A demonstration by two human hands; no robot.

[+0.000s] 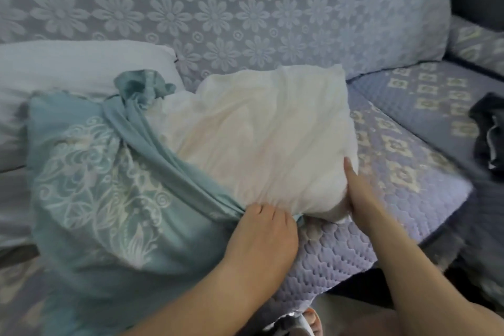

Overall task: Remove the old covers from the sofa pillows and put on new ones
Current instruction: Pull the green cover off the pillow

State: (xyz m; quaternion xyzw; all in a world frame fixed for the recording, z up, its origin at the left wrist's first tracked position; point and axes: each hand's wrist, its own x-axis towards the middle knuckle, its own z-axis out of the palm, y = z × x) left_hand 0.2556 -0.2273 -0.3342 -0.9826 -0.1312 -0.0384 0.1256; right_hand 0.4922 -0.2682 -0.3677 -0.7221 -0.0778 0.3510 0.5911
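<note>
A white pillow insert (261,133) lies on the sofa seat, its left part inside a teal cover (98,177) with a pale floral print. The cover's open edge is bunched in a diagonal band across the insert. My left hand (261,229) grips that bunched edge at the insert's near side, fingers curled into the cloth. My right hand (357,188) rests against the insert's near right corner, thumb straight along its side; its fingers are hidden under the pillow.
A pale grey pillow (68,68) lies at the left behind the teal cover. The sofa back (245,8) has a floral cover, the seat (409,144) a quilted lilac one. Dark cloth (488,131) lies at the right edge. A sandalled foot (311,322) shows below.
</note>
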